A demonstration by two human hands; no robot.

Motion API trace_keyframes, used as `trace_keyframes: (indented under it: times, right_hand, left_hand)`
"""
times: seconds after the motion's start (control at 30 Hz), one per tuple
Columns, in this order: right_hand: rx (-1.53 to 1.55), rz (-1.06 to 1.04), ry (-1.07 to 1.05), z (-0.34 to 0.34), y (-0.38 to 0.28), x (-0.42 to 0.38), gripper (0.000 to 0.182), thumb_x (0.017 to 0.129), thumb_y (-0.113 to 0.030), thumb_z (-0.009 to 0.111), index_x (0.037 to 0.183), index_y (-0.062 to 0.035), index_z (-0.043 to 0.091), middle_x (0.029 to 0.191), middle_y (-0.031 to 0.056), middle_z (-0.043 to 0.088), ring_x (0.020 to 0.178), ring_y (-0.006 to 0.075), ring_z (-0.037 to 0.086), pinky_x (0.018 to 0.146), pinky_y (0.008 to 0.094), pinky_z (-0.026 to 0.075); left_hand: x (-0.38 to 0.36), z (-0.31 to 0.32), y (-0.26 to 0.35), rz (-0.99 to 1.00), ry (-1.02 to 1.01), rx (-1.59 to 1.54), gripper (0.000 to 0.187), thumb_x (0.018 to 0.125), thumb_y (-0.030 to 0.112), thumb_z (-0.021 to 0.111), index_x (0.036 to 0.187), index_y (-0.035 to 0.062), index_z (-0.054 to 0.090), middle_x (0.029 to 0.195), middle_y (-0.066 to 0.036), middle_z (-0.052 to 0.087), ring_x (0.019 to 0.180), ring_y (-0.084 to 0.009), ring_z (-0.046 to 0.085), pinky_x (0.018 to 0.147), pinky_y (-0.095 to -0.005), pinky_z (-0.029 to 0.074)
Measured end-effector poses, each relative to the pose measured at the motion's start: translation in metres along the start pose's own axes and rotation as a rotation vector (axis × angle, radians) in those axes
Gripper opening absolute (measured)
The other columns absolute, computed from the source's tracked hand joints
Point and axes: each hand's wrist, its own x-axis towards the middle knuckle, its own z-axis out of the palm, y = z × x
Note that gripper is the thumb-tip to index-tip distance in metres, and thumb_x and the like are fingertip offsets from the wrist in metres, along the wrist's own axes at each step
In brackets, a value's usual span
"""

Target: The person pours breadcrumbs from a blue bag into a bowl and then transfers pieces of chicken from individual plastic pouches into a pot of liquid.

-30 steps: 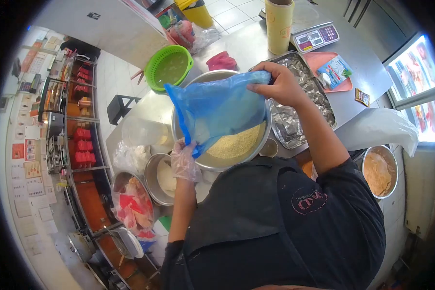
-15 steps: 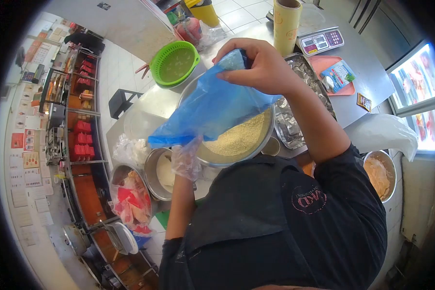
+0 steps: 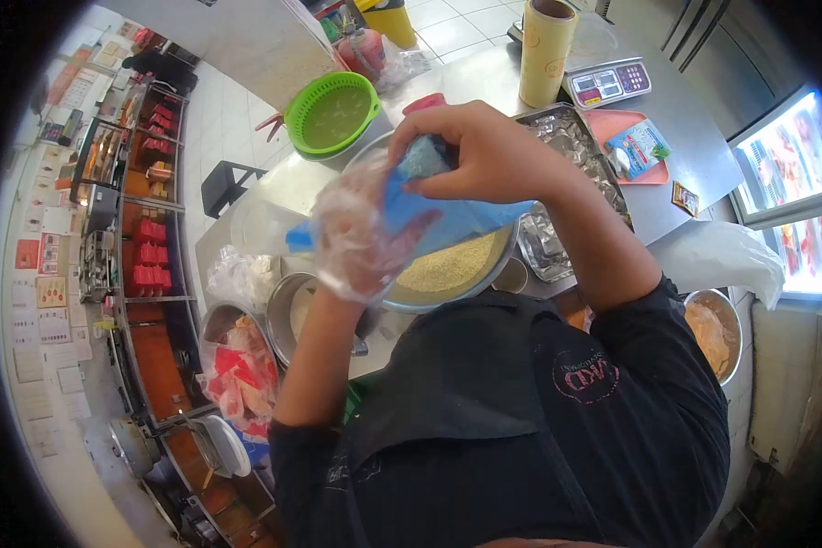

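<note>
A blue plastic bag (image 3: 470, 222) is stretched above a wide metal bowl (image 3: 502, 265) of pale yellow crumbly powder (image 3: 447, 272). My right hand (image 3: 475, 151), bare, grips the bag's bunched, pale blue-green upper end between thumb and fingers. What is inside that bunch I cannot make out. Wearing a clear plastic glove, my left hand (image 3: 361, 228) is around the bag just left of the right hand. Its thumb points right across the blue plastic, and its fingers reach up to the bunched end. The glove and motion blur partly hide its grip.
Behind the bowl stands a green colander (image 3: 333, 114). A roll of film (image 3: 548, 55), a scale (image 3: 607, 84), a foil-lined tray (image 3: 557, 239) and a pink tray (image 3: 658, 171) are at the right. At the left are a metal pot (image 3: 288, 315) and a bowl with bagged meat (image 3: 242, 370).
My left hand has moved up from the bag's lower end to beside my right hand, covering much of the blue plastic. The right hand has shifted slightly down and still holds the bunched end.
</note>
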Motion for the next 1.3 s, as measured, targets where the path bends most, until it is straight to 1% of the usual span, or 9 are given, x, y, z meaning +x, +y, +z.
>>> trace_keyframes:
  times: [0.13,0.23,0.33,0.43,0.53,0.73,0.83,1.03,1.3]
  right_hand:
    - [0.067,0.150,0.052,-0.001,-0.006,-0.011,0.043,0.081,-0.018,0.085,0.118,-0.0061,0.067,0.096,0.0023,0.066,0.085,0.0097,0.058,0.077,0.0259,0.048]
    - [0.096,0.017,0.133,-0.002,0.033,-0.037,0.051,0.082,-0.025,0.085,0.126,-0.0084,0.066,0.100,0.0042,0.067,0.093,0.0143,0.062,0.084,0.0298,0.049]
    - [-0.223,0.123,0.022,-0.005,0.076,-0.073,0.054,0.084,-0.026,0.083,0.132,-0.0086,0.065,0.108,0.0080,0.069,0.100,0.0194,0.064,0.090,0.0340,0.050]
    - [-0.152,0.339,-0.016,0.000,0.104,-0.094,0.052,0.087,-0.027,0.080,0.132,-0.0071,0.064,0.110,0.0113,0.071,0.099,0.0233,0.065,0.088,0.0367,0.052]
    - [-0.136,0.419,-0.068,0.001,0.111,-0.095,0.046,0.087,-0.029,0.079,0.126,-0.0068,0.068,0.105,0.0141,0.072,0.099,0.0257,0.069,0.088,0.0380,0.053]
    - [0.074,0.455,-0.122,0.009,0.116,-0.095,0.029,0.087,-0.019,0.078,0.111,-0.0037,0.072,0.094,0.0109,0.073,0.085,0.0200,0.067,0.081,0.0340,0.052]
    - [0.092,0.466,-0.050,0.009,0.111,-0.095,0.019,0.088,-0.011,0.077,0.102,0.0002,0.070,0.090,0.0059,0.072,0.081,0.0119,0.064,0.076,0.0294,0.052]
    - [0.051,0.361,0.105,-0.002,0.077,-0.091,0.013,0.091,-0.008,0.075,0.100,0.0001,0.070,0.086,0.0044,0.070,0.080,0.0096,0.064,0.073,0.0262,0.051]
    - [0.025,0.219,0.250,-0.009,0.047,-0.077,0.013,0.091,-0.008,0.075,0.100,0.0018,0.073,0.088,0.0047,0.070,0.079,0.0107,0.063,0.070,0.0261,0.051]
  left_hand:
    - [0.013,0.012,-0.009,0.162,0.104,0.014,0.025,0.086,0.017,0.071,0.109,0.0060,0.070,0.090,-0.016,0.069,0.078,-0.0375,0.065,0.071,-0.0463,0.051]
    - [0.014,0.010,-0.006,0.110,0.147,-0.132,0.023,0.086,0.009,0.069,0.109,0.0058,0.071,0.088,-0.014,0.070,0.075,-0.0359,0.065,0.069,-0.0441,0.051]
    - [0.009,0.003,-0.006,-0.031,0.151,-0.201,0.019,0.090,0.005,0.066,0.108,0.0050,0.071,0.086,-0.013,0.071,0.072,-0.0323,0.067,0.068,-0.0413,0.052]
    - [0.004,0.004,-0.014,-0.230,0.166,-0.519,0.015,0.095,0.006,0.065,0.109,0.0042,0.071,0.089,-0.012,0.072,0.073,-0.0262,0.068,0.068,-0.0382,0.051]
    - [0.001,-0.006,-0.016,-0.212,0.150,-0.347,0.016,0.098,0.009,0.064,0.112,0.0036,0.070,0.095,-0.012,0.073,0.079,-0.0209,0.068,0.070,-0.0349,0.051]
    - [-0.014,-0.001,-0.035,-0.269,0.250,-0.479,0.020,0.100,0.013,0.064,0.117,0.0029,0.069,0.095,-0.012,0.071,0.082,-0.0199,0.066,0.076,-0.0348,0.052]
    - [-0.025,-0.002,-0.042,-0.451,0.323,-0.444,0.021,0.102,0.016,0.062,0.116,0.0019,0.069,0.095,-0.009,0.070,0.084,-0.0183,0.063,0.079,-0.0335,0.051]
    - [-0.047,-0.005,-0.070,-0.648,0.369,-0.711,0.041,0.106,0.028,0.058,0.135,-0.0012,0.059,0.116,-0.006,0.068,0.102,-0.0169,0.061,0.093,-0.0318,0.048]
    - [-0.061,-0.012,-0.066,-0.804,0.427,-0.612,0.053,0.107,0.046,0.050,0.134,0.0005,0.059,0.112,-0.011,0.070,0.098,-0.0203,0.064,0.088,-0.0342,0.052]
